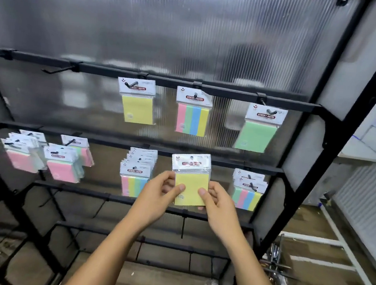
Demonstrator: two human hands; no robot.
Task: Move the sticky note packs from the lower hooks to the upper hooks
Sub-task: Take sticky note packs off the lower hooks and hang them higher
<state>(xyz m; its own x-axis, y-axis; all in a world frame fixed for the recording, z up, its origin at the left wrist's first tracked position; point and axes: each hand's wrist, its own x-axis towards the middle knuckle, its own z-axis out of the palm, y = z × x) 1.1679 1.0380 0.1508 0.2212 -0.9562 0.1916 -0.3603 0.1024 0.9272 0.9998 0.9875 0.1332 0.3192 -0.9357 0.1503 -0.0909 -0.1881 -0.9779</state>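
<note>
Three packs hang along the upper rail, toward twelve o'clock. Below it, the lower rail carries clusters at nine o'clock and three o'clock. A held pack sits between both hands, at center.

Both hands hold yellow pack (upright) below upper rail.

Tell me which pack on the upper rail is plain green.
The rightmost pack on the upper rail, hanging tilted. The leftmost upper pack is plain yellow and the middle one is striped in four colours.
</note>
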